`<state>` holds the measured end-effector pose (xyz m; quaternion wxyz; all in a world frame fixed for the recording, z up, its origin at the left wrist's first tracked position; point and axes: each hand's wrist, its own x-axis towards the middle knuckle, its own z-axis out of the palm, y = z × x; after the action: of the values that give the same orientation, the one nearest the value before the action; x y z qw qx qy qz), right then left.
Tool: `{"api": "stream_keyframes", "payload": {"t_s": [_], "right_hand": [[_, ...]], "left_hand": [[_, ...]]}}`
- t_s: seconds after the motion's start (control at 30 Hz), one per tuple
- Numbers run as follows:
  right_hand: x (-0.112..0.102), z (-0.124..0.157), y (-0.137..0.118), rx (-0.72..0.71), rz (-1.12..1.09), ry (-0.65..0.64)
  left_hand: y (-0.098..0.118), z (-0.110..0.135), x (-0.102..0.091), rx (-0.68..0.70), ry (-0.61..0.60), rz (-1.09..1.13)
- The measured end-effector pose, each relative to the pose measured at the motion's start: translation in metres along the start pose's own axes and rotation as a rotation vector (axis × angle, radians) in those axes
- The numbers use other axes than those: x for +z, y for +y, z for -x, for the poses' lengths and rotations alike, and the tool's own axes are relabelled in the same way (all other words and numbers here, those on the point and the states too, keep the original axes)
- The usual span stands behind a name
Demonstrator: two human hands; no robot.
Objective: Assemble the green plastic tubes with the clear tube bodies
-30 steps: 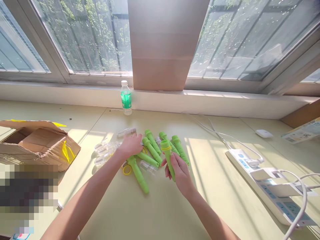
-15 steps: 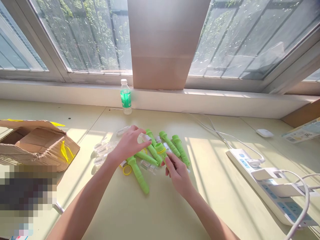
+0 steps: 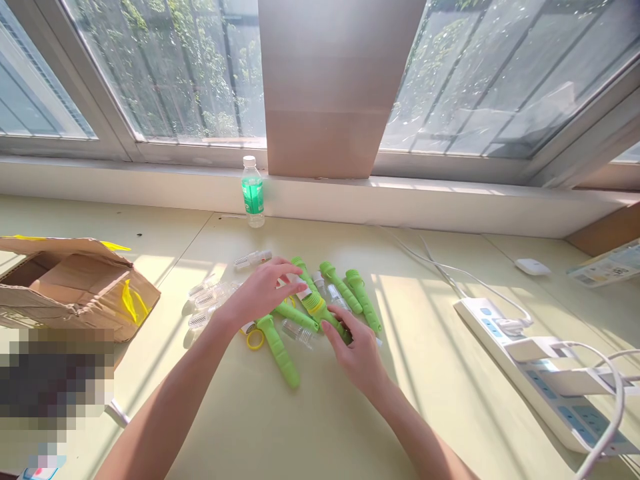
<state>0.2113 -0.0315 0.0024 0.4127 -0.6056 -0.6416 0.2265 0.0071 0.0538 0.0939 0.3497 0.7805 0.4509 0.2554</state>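
Firstly, we list our right hand (image 3: 359, 345), fingers wrapped about one green tube (image 3: 329, 316), its threaded mouth tilted up and to the left, a yellow band (image 3: 315, 307) below the threads. Next, our left hand (image 3: 264, 290), thumb and fingers pinching a small white piece (image 3: 303, 289) right at that mouth; whether any of it sits inside, we cannot tell. Around and beyond the hands we count further green tubes (image 3: 364, 300), lying flat, one of them nearer to us. Also entered: a clear threaded piece (image 3: 296, 331) between the hands; a loose yellow ring (image 3: 255, 340); clear pieces (image 3: 204, 303), grouped left of our left hand. Outlying items: an upright bottle (image 3: 253, 195) by the sill, an open carton (image 3: 95, 283) at left, a white power strip (image 3: 537, 380) at right.
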Motion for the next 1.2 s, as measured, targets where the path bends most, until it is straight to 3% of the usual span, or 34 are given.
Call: {"api": "stream_keyframes", "payload": {"t_s": [0.13, 0.33, 0.6, 0.9, 1.2], "right_hand": [[0.001, 0.0, 0.0, -0.009, 0.009, 0.025], [0.0, 0.002, -0.002, -0.054, 0.027, 0.065], [0.009, 0.005, 0.002, -0.069, 0.057, 0.149], [0.007, 0.008, -0.002, 0.032, -0.152, 0.035], [-0.001, 0.004, -0.009, 0.079, -0.349, -0.207]], "left_hand": [[0.004, 0.0, 0.004, 0.0, 0.064, 0.03], [0.01, 0.002, 0.012, -0.043, 0.005, 0.148], [0.001, -0.004, 0.027, -0.13, 0.168, 0.403], [0.005, -0.004, 0.029, -0.112, 0.152, 0.477], [0.01, -0.001, 0.023, -0.073, 0.028, 0.531]]}}
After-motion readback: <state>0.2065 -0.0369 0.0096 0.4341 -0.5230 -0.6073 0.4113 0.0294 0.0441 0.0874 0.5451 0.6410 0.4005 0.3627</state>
